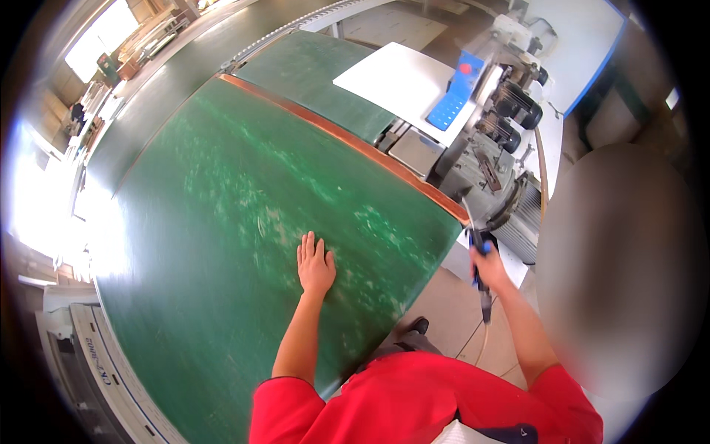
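Note:
My left hand (316, 268) lies flat on the large green tabletop (200, 222), fingers stretched out and holding nothing. At the table's right corner, my right hand (492, 270) is wrapped round a black and blue air blow gun (484, 296). Its thin nozzle points away from me, toward the end of the reddish-brown strip (347, 139) along the table's far edge. A thin hose hangs from the bottom of the gun. Pale scuffs and dusty marks cover the green surface around my left hand.
Beyond the strip stands a machine with several motors (510, 111), a white panel (396, 80) and a blue perforated piece (452, 100). A large blurred grey shape (621, 266) fills the right side. A pale machine housing (111, 370) stands at the lower left.

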`<state>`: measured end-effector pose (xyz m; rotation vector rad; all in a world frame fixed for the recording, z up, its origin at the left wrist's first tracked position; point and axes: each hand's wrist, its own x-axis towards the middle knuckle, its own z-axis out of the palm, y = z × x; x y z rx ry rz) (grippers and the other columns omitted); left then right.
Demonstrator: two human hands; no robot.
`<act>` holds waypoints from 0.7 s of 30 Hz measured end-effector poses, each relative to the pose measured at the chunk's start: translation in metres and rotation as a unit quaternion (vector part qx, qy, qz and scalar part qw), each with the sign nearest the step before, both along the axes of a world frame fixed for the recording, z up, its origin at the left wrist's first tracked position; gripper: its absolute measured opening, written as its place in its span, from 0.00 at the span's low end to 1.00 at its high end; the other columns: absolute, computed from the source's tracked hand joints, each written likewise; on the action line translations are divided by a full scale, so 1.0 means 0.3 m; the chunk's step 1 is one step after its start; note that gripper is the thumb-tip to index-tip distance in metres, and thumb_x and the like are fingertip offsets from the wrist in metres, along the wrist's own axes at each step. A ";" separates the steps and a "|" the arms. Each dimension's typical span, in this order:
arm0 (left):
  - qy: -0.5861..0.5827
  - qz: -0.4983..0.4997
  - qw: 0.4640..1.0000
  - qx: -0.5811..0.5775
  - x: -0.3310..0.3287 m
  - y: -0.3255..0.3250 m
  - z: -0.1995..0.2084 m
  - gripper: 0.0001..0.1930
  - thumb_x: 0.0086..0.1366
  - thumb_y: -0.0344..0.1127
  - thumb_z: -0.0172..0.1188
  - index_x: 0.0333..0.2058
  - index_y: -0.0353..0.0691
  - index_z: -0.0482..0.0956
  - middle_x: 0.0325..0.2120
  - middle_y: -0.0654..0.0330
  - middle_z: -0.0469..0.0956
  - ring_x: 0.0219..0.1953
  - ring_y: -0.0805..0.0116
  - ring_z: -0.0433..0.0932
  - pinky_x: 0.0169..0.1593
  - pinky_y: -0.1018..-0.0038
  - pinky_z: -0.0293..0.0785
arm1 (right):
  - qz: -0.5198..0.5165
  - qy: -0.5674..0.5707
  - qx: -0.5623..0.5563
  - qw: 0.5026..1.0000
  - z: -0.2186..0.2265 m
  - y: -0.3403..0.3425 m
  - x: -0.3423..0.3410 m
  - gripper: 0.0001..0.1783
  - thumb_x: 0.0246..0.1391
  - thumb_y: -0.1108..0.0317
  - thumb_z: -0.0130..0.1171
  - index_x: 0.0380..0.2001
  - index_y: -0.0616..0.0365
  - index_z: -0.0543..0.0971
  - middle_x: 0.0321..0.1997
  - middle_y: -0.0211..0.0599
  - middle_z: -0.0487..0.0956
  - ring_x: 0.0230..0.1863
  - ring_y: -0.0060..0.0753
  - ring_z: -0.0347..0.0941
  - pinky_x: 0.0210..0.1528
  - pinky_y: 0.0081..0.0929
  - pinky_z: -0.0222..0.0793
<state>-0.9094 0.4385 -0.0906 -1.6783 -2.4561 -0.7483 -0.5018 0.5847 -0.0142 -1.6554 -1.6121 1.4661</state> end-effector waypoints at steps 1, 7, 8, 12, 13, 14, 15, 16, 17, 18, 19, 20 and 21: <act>0.003 0.013 1.000 -0.003 -0.007 -0.003 0.007 0.21 0.64 0.39 0.53 0.52 0.34 0.74 0.64 0.49 0.62 0.67 0.51 0.57 0.69 0.57 0.52 | 0.003 0.012 -0.009 1.000 -0.012 0.118 -0.051 0.15 0.60 0.59 0.57 0.35 0.59 0.68 0.18 0.29 0.72 0.14 0.24 0.68 0.18 0.27 0.65; 0.004 0.061 0.998 -0.011 -0.055 -0.029 0.011 0.21 0.64 0.40 0.54 0.52 0.33 0.75 0.64 0.49 0.62 0.68 0.52 0.57 0.69 0.57 0.51 | 0.093 0.039 -0.022 0.995 0.070 0.352 -0.558 0.17 0.58 0.57 0.60 0.33 0.58 0.68 0.17 0.28 0.67 0.14 0.21 0.63 0.15 0.28 0.61; 0.005 0.070 0.998 -0.009 -0.076 -0.027 0.012 0.21 0.64 0.39 0.54 0.52 0.33 0.75 0.64 0.49 0.62 0.68 0.52 0.57 0.69 0.57 0.51 | 0.089 0.047 -0.029 0.994 0.070 0.377 -0.615 0.17 0.58 0.57 0.60 0.33 0.58 0.68 0.18 0.28 0.67 0.14 0.21 0.63 0.16 0.28 0.61; 0.002 0.098 0.995 -0.008 -0.190 0.013 0.012 0.21 0.64 0.39 0.54 0.51 0.33 0.76 0.64 0.49 0.61 0.68 0.52 0.57 0.69 0.57 0.50 | 0.128 0.024 0.020 0.991 0.051 0.403 -0.705 0.16 0.58 0.58 0.60 0.33 0.58 0.68 0.18 0.29 0.68 0.14 0.21 0.63 0.17 0.27 0.62; 0.000 0.108 0.994 -0.008 -0.229 0.021 0.006 0.21 0.63 0.39 0.54 0.51 0.33 0.76 0.64 0.49 0.61 0.68 0.52 0.57 0.69 0.57 0.50 | 0.157 0.004 0.050 0.986 0.061 0.383 -0.719 0.16 0.58 0.58 0.60 0.33 0.58 0.68 0.18 0.29 0.68 0.14 0.21 0.63 0.17 0.27 0.62; 0.010 0.117 0.993 -0.015 -0.280 0.032 -0.009 0.23 0.63 0.40 0.55 0.53 0.34 0.74 0.64 0.48 0.62 0.68 0.51 0.57 0.69 0.57 0.50 | 0.220 0.049 -0.033 0.974 0.088 0.373 -0.703 0.16 0.58 0.58 0.61 0.34 0.60 0.70 0.19 0.29 0.69 0.14 0.21 0.64 0.18 0.26 0.61; 0.001 0.123 0.992 -0.018 -0.309 0.063 -0.006 0.23 0.62 0.40 0.56 0.54 0.34 0.73 0.63 0.47 0.62 0.67 0.50 0.57 0.69 0.57 0.50 | 0.135 0.069 -0.052 0.987 0.077 0.388 -0.669 0.14 0.58 0.59 0.60 0.33 0.59 0.71 0.18 0.29 0.70 0.14 0.22 0.64 0.17 0.26 0.61; -0.009 0.129 0.991 -0.023 -0.344 0.102 0.010 0.24 0.62 0.41 0.56 0.55 0.35 0.72 0.63 0.47 0.62 0.67 0.50 0.57 0.69 0.57 0.50 | 0.047 0.088 -0.071 0.992 0.064 0.410 -0.624 0.13 0.58 0.60 0.60 0.32 0.58 0.71 0.17 0.28 0.70 0.14 0.22 0.65 0.17 0.26 0.61; -0.018 0.133 0.991 -0.029 -0.384 0.144 0.018 0.25 0.62 0.41 0.57 0.56 0.35 0.71 0.63 0.46 0.62 0.67 0.49 0.57 0.69 0.56 0.50 | -0.043 0.107 -0.089 0.989 0.049 0.428 -0.571 0.12 0.58 0.60 0.59 0.30 0.57 0.72 0.17 0.28 0.70 0.14 0.22 0.65 0.17 0.26 0.61; -0.039 0.115 0.992 -0.019 -0.436 0.185 0.008 0.28 0.61 0.42 0.58 0.58 0.35 0.69 0.63 0.45 0.63 0.67 0.48 0.58 0.68 0.57 0.52 | -0.024 0.088 -0.063 0.994 0.028 0.434 -0.514 0.13 0.58 0.60 0.60 0.28 0.57 0.72 0.17 0.27 0.70 0.15 0.21 0.65 0.17 0.26 0.61; -0.045 0.095 0.994 -0.004 -0.460 0.240 0.012 0.28 0.60 0.42 0.59 0.57 0.35 0.69 0.63 0.45 0.63 0.67 0.47 0.58 0.68 0.57 0.53 | -0.008 0.066 -0.039 0.997 0.002 0.421 -0.450 0.14 0.57 0.59 0.61 0.26 0.57 0.72 0.17 0.27 0.70 0.15 0.21 0.66 0.18 0.25 0.62; -0.052 0.075 0.996 0.009 -0.483 0.297 0.024 0.28 0.60 0.42 0.59 0.57 0.35 0.69 0.62 0.45 0.63 0.67 0.47 0.58 0.68 0.57 0.54 | 0.062 0.047 -0.044 0.996 0.005 0.377 -0.402 0.14 0.58 0.59 0.61 0.25 0.56 0.72 0.16 0.26 0.70 0.15 0.20 0.66 0.18 0.25 0.62; -0.056 0.058 0.996 0.024 -0.507 0.351 0.036 0.28 0.60 0.42 0.59 0.57 0.35 0.69 0.62 0.45 0.63 0.67 0.47 0.58 0.67 0.58 0.55 | 0.059 0.046 -0.061 0.995 0.001 0.355 -0.372 0.14 0.58 0.59 0.61 0.25 0.56 0.72 0.16 0.26 0.70 0.15 0.20 0.66 0.18 0.25 0.63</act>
